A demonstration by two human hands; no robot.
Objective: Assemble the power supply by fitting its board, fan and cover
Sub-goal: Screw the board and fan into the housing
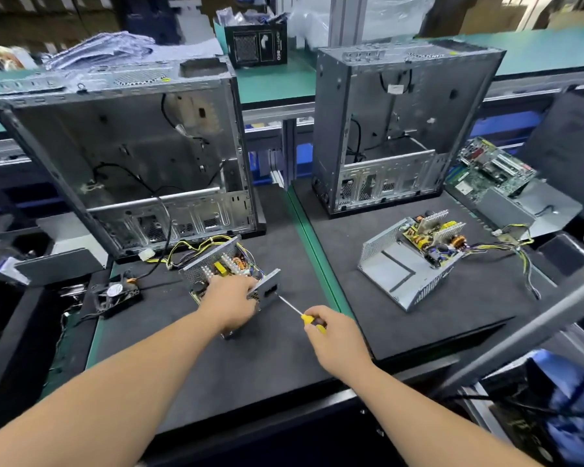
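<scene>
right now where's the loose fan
In the head view the fan lies at the left on the black mat, left of the open power supply that the left hand holds.

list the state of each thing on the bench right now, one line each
near power supply: cover off, board inside, tilted
left hand: grips near power supply
right hand: grips screwdriver
screwdriver: tip at supply's end panel
fan: loose on mat
second power supply: open, untouched
two computer cases: side panels off
</scene>
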